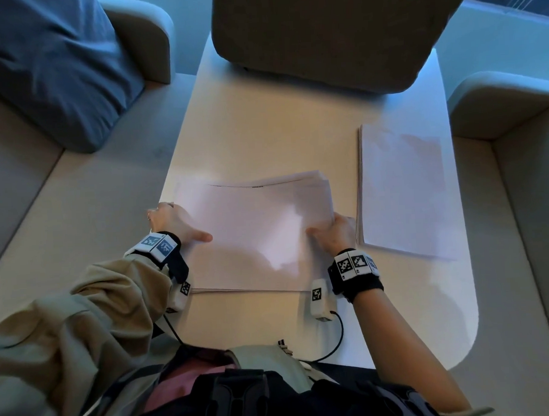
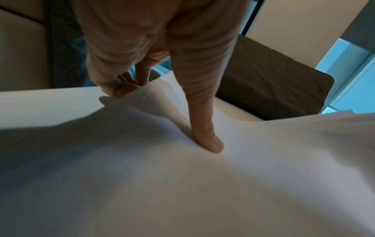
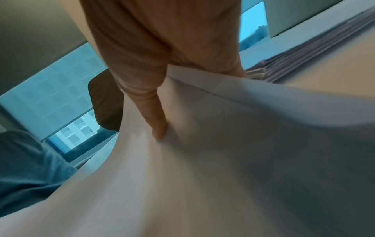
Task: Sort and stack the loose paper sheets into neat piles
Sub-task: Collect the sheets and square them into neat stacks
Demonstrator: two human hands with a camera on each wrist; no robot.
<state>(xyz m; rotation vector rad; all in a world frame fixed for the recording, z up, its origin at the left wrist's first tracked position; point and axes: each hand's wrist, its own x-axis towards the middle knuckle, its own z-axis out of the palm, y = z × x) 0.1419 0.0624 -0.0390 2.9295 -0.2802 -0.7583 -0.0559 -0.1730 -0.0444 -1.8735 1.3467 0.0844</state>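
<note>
Held bundle: a loose bundle of white paper sheets point(image 1: 255, 233) is gripped at both side edges over the near middle of the pale rounded-corner table point(image 1: 264, 139). The far edges are fanned and uneven; a line of print on a lower sheet shows past the top sheet.
Left hand: the left hand point(image 1: 173, 223) is closed on the bundle's left edge, the thumb point(image 2: 205, 128) pressed on the top sheet and the fingers point(image 2: 125, 80) curled beneath.
Right hand: the right hand point(image 1: 337, 233) is closed on the right edge the same way, thumb above; its fingers are hidden under the paper.
Finished pile: a squared stack of white sheets point(image 1: 401, 189) lies flat just beside the right hand, its layered edge visible in the right wrist view.
Far end: a brown cushioned seat back point(image 1: 322, 32) overhangs the table's far edge.
Done: one pile is judged complete and aligned.
Left: the held bundle is judged not yet squared; its edges need evening, then it must be laid down as a neat pile.
Progress: estimated past halfway; no other stray sheets are seen.
</note>
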